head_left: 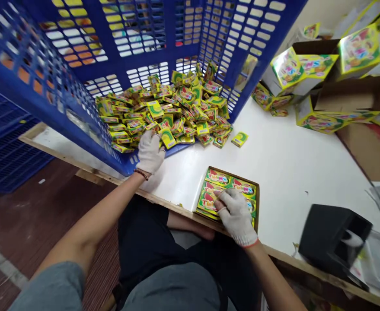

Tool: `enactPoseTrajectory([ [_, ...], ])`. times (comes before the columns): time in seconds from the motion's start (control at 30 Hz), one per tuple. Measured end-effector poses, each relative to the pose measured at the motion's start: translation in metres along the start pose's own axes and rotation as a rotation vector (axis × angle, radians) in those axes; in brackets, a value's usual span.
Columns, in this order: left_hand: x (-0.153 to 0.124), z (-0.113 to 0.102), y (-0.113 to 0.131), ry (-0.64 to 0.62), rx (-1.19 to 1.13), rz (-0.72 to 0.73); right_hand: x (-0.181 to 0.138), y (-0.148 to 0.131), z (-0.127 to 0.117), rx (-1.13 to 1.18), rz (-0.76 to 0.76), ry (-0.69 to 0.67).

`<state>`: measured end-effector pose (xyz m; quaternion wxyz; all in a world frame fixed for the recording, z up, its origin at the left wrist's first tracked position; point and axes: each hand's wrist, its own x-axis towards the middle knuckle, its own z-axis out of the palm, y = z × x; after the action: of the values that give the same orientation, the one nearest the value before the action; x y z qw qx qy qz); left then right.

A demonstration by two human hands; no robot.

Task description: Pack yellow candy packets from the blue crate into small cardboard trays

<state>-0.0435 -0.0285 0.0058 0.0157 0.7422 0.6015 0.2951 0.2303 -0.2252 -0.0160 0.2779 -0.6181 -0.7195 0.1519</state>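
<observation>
My left hand [151, 153], in a white knitted glove, reaches into the front of a heap of small yellow-green boxes [168, 139]. Its fingers curl round a small box at the edge of the heap, mostly hidden by the glove. Over a shallow open carton [257, 203] at the table's front edge is my right hand [237, 214], gloved too. The carton holds several of the same small boxes [218, 177] laid flat in rows, printed sides up. My right fingers are bent and drawn together, touching those boxes; anything between them is hidden.
A big blue plastic crate [92, 125] lies tipped on the white table [277, 164], its opening towards me. One loose small box [240, 139] lies right of the heap. Printed cartons [326, 119] stand at the back right. A black holder [332, 237] stands at front right.
</observation>
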Motion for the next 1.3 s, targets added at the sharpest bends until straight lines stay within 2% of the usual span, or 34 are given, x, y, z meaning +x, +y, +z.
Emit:
enactPoseTrajectory([
  [0.07,0.024,-0.012,-0.026,0.060,0.110,-0.115,-0.002,-0.008,0.008,-0.116,-0.121,-0.062],
  [0.13,0.044,-0.023,-0.041,0.085,0.146,-0.176,-0.002,-0.014,0.013,-0.203,-0.199,-0.130],
  [0.23,0.061,-0.038,-0.051,0.082,0.116,-0.201,-0.004,-0.015,0.015,-0.248,-0.216,-0.177],
  [0.33,0.060,-0.049,-0.048,0.142,0.041,-0.214,-0.007,-0.006,0.016,-0.189,-0.216,-0.190],
  [0.4,0.049,-0.052,-0.038,0.205,-0.040,-0.208,-0.009,0.001,0.015,-0.092,-0.219,-0.134],
  [0.47,0.032,-0.049,-0.021,0.205,-0.264,-0.221,-0.006,0.004,0.013,0.033,-0.203,-0.009],
  [0.57,0.002,-0.036,0.017,0.056,-0.750,-0.277,0.010,-0.002,0.001,0.221,-0.068,0.191],
  [0.63,-0.016,-0.025,0.049,-0.062,-0.915,-0.265,0.029,-0.011,-0.011,0.358,0.075,0.244],
  [0.7,-0.032,-0.017,0.079,-0.119,-0.907,-0.167,0.051,-0.016,-0.024,0.539,0.207,0.237],
  [0.73,-0.039,-0.013,0.092,-0.138,-0.878,-0.072,0.061,-0.015,-0.030,0.655,0.275,0.203],
  [0.83,-0.058,-0.003,0.118,-0.249,-0.796,0.366,0.077,-0.002,-0.042,0.934,0.454,-0.048],
  [0.9,-0.068,0.006,0.121,-0.320,-0.752,0.602,0.075,0.010,-0.044,0.921,0.480,-0.126],
  [0.97,-0.075,0.017,0.112,-0.292,-0.678,0.684,0.065,0.019,-0.041,0.741,0.440,-0.062],
  [1.03,-0.070,0.029,0.091,-0.217,-0.549,0.624,0.054,0.024,-0.032,0.525,0.363,0.018],
  [1.1,-0.050,0.033,0.063,-0.151,-0.383,0.428,0.046,0.026,-0.020,0.393,0.273,0.052],
  [1.17,-0.018,0.028,0.033,-0.075,-0.208,0.176,0.041,0.024,-0.011,0.339,0.189,0.070],
  [1.27,0.039,0.012,-0.004,0.092,0.043,-0.059,0.042,0.020,-0.005,0.298,0.137,0.067],
  [1.3,0.055,0.007,-0.013,0.097,0.110,-0.113,0.044,0.020,-0.004,0.291,0.134,0.059],
])
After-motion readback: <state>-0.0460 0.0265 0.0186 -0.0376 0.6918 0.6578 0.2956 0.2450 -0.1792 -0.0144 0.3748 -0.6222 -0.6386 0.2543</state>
